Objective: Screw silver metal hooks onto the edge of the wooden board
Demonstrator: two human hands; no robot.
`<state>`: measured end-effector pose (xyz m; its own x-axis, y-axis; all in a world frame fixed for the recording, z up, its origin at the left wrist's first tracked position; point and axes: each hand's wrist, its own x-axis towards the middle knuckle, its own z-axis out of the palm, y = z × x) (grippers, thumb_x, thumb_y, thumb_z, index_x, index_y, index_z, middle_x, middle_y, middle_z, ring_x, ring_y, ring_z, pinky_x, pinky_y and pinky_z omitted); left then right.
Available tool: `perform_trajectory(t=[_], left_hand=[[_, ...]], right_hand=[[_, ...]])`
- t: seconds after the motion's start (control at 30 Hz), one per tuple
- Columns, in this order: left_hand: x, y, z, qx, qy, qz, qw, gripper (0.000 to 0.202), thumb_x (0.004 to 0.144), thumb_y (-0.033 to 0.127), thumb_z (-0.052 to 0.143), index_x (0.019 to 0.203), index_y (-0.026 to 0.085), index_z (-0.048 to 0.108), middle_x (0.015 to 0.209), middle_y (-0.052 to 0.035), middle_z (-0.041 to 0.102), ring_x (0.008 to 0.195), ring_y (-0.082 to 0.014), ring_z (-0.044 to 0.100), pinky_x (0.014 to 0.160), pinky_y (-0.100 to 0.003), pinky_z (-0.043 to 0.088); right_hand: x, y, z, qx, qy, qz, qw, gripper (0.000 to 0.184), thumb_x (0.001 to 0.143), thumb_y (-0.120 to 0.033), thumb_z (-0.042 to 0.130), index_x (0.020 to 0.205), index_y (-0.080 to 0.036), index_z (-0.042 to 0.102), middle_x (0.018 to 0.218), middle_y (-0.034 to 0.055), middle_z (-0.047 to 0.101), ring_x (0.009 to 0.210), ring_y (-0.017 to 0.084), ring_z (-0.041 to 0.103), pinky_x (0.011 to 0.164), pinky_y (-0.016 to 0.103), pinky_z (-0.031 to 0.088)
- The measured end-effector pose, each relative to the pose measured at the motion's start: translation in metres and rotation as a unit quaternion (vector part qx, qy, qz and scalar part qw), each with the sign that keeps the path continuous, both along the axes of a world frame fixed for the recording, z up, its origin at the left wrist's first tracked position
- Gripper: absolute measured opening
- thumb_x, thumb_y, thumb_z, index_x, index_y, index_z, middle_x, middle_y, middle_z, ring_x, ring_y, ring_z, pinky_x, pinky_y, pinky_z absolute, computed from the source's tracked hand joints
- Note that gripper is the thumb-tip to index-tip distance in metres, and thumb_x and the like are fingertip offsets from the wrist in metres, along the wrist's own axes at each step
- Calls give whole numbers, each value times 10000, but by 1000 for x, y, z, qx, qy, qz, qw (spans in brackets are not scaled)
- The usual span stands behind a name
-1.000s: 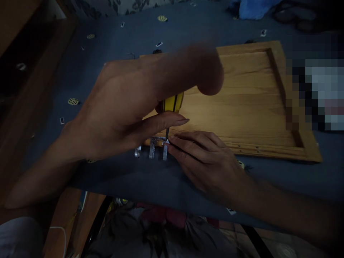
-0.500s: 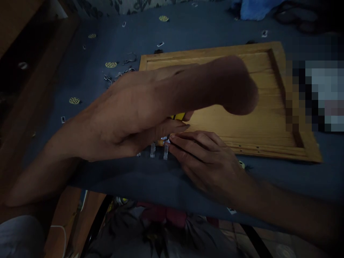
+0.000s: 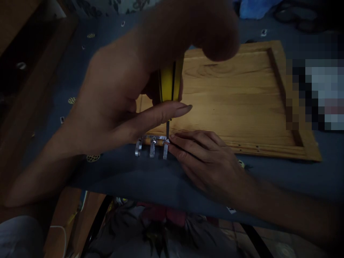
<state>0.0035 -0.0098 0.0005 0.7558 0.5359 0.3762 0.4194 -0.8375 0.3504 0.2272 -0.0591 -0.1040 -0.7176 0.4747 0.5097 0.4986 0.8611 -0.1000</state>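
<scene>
My left hand (image 3: 118, 96) is wrapped round a yellow-handled screwdriver (image 3: 168, 86) held upright, its thin shaft pointing down at a silver metal hinge (image 3: 152, 144) on the near left corner of a wooden cabinet door (image 3: 242, 96). The thumb is raised and blurred near the camera. My right hand (image 3: 206, 157) lies flat on the blue cloth and the door's near edge, fingers stretched out and together, fingertips touching the right end of the hinge.
The door lies on a table covered with a blue patterned cloth (image 3: 113, 39). A blue bundle (image 3: 255, 7) sits at the far edge. Wooden furniture (image 3: 24, 71) stands to the left. Dark fabric and floor (image 3: 161, 229) show below the table's near edge.
My left hand has risen and turned, bringing the screwdriver handle upright and more into view. My right hand has stayed at the hinge.
</scene>
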Motion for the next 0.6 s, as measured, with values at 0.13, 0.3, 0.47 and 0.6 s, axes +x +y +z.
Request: perform_trajectory(t=[0.13,0.3,0.47,0.6], left_hand=[[5,2,6,-21,-52,63,996,811,1065,533,485,1667,320,-15,1146,-52,675,1010,-265,724,850,-431,574],[-3,8,-2,4,-41,33,999,672,988,306,674,1579,313,356,960,-6,670,961,-247,721,840,-413,547],[-2,12,-4,9,-58,-1,998,336,979,185,638,1295,241,542,803,32,661,900,-214,757,771,-363,548],[-1,13,-4,9,-56,-8,998,300,981,196,641,1255,229,523,789,38,625,899,-220,753,757,-364,547]], right_hand=[[-1,0,1,5,-4,-6,1000,300,1051,-141,458,1216,-113,707,1199,102,783,1120,264,693,872,423,585],[-1,0,-1,6,-7,-4,1000,288,1041,-131,481,1231,-102,695,1210,96,783,1123,268,688,886,421,574],[0,0,-1,1,-11,-9,1000,294,1042,-139,481,1239,-130,700,1220,96,778,1148,258,677,901,420,568],[-1,0,1,-1,-6,-8,1000,285,1041,-134,489,1238,-113,694,1221,95,776,1138,259,673,910,409,552]])
